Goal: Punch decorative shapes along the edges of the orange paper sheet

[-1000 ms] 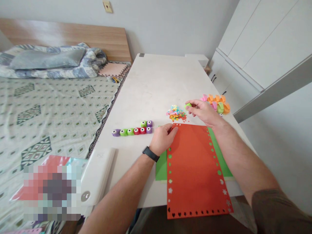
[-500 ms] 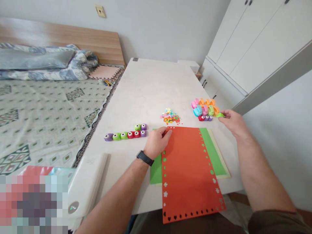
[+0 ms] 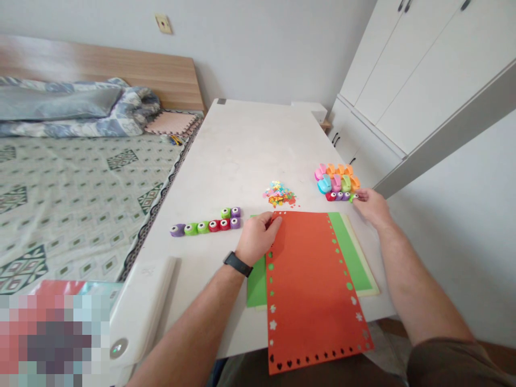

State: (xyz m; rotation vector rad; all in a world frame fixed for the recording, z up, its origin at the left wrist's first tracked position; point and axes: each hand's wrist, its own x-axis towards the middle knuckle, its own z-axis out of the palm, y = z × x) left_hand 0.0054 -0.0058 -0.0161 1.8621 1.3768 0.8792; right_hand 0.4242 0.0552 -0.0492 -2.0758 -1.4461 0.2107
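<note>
A red paper sheet [image 3: 312,285] with punched shapes along its edges lies on the white table [image 3: 242,150] and hangs over the near edge. It sits on a green sheet [image 3: 355,258]. My left hand [image 3: 256,236] grips the red sheet's top left corner with curled fingers. My right hand [image 3: 373,207] is at the table's right side, fingertips on a small green punch [image 3: 353,198]. That punch touches the end of a short row of small red and purple punches [image 3: 338,196], just in front of a cluster of larger coloured punches [image 3: 336,178].
A row of small purple, green and red punches [image 3: 205,224] lies left of my left hand. A pile of coloured paper cut-outs [image 3: 278,193] sits above the red sheet. A white device [image 3: 141,306] lies at the near left corner. A bed [image 3: 80,183] borders the table's left, white cupboards [image 3: 403,80] its right.
My right hand carried the small green punch from beside the cut-out pile to the right and set it against the row by the larger punches. My left hand stayed on the red sheet.
</note>
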